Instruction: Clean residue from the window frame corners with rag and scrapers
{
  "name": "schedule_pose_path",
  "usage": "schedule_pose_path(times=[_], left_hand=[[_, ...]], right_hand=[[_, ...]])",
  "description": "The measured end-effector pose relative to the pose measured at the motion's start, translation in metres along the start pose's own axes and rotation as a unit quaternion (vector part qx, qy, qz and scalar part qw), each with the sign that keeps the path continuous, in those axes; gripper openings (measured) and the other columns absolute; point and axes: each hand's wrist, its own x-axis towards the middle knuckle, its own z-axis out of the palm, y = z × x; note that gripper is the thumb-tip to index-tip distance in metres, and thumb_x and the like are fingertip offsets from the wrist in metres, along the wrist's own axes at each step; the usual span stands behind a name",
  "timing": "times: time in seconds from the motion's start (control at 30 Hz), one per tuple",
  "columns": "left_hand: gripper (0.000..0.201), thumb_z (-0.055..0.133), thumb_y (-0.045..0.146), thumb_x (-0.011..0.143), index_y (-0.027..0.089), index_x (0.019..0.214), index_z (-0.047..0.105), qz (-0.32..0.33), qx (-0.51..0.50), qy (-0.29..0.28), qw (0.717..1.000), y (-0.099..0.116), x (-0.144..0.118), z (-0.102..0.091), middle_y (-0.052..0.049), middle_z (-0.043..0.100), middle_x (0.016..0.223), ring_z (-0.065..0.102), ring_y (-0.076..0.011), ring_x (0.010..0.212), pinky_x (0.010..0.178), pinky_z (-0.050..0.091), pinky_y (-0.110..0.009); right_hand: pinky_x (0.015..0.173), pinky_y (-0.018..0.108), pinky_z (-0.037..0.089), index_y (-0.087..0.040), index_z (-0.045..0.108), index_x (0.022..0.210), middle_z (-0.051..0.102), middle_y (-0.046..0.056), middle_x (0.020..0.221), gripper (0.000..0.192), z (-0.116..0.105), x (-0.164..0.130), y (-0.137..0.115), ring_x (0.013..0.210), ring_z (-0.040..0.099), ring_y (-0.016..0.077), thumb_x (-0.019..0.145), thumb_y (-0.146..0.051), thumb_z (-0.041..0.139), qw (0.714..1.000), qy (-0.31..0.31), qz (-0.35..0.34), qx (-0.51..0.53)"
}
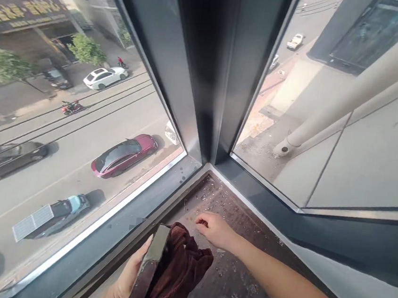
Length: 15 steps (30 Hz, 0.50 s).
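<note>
My left hand (133, 267) is wrapped round the left side of a flat, brick-like slab (147, 264), dark brown with a grey-green end. A crumpled dark red cloth (184, 270) lies against the slab's right side; whether my left fingers also grip it is hidden. Just beyond the cloth, my right hand (215, 229) hovers low over the brown window sill (238, 276), near the corner. Its fingers are curled in toward the thumb, and anything between them is too small to make out. White specks and crumbs of debris (220, 196) are scattered over the sill.
Two glass panes meet at a dark metal corner post (207, 74), with a lower frame (273, 190) along each side. Outside and far below is a street with parked cars, including a dark red car (125, 155). A pale pipe (354, 89) runs outside the right pane.
</note>
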Motion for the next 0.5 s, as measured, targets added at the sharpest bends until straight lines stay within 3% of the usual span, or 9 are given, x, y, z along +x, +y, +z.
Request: schedule_pose_path(times=[0.1,0.17,0.27,0.37,0.5], left_hand=[[0.041,0.056,0.045,0.08,0.006,0.084,0.069,-0.066,-0.054,-0.083,0.993,-0.004,-0.016,0.002,-0.014,0.067,0.072,0.064,-0.0266,0.068,0.066,0.051,-0.035],[0.034,0.057,0.042,0.08,0.01,0.08,0.069,-0.018,-0.063,-0.159,0.985,-0.01,-0.027,0.009,-0.009,0.067,0.071,0.062,-0.0179,0.061,0.061,0.048,-0.025],[0.025,0.063,0.029,0.077,0.005,0.081,0.067,0.061,-0.118,-0.137,0.982,-0.013,-0.04,0.019,-0.01,0.066,0.07,0.061,-0.0167,0.059,0.058,0.046,-0.023],[0.025,0.057,0.023,0.08,0.001,0.088,0.065,0.111,-0.17,-0.097,0.974,-0.008,-0.055,0.013,-0.012,0.065,0.071,0.061,-0.0172,0.06,0.06,0.046,-0.025],[0.024,0.052,0.025,0.085,0.006,0.095,0.064,0.211,-0.267,-0.038,0.94,-0.019,-0.106,-0.006,-0.007,0.065,0.073,0.06,-0.0137,0.063,0.063,0.045,-0.023]], right_hand=[[0.066,0.026,0.039,-0.018,0.063,0.081,0.063,0.003,0.081,0.018,0.003,0.013,0.001,0.072,0.053,0.0152,0.076,-0.023,0.046,0.998,-0.058,0.002,-0.035],[0.069,0.028,0.041,-0.018,0.062,0.077,0.064,0.004,0.079,0.021,0.009,0.015,0.003,0.073,0.055,0.0169,0.076,-0.027,0.044,0.995,-0.086,-0.012,-0.042],[0.075,0.033,0.045,-0.019,0.063,0.076,0.066,0.006,0.079,0.03,0.02,0.014,0.013,0.078,0.059,0.021,0.076,-0.04,0.042,0.989,-0.143,-0.031,-0.004],[0.073,0.035,0.049,-0.024,0.065,0.068,0.067,0.005,0.072,0.028,0.025,0.016,0.031,0.073,0.062,0.0243,0.063,-0.05,0.055,0.979,-0.203,0.016,0.022],[0.06,0.04,0.051,-0.031,0.066,0.06,0.065,0.008,0.064,0.025,0.003,0.012,0.052,0.061,0.065,0.029,0.05,-0.053,0.065,0.977,-0.194,0.085,0.023]])
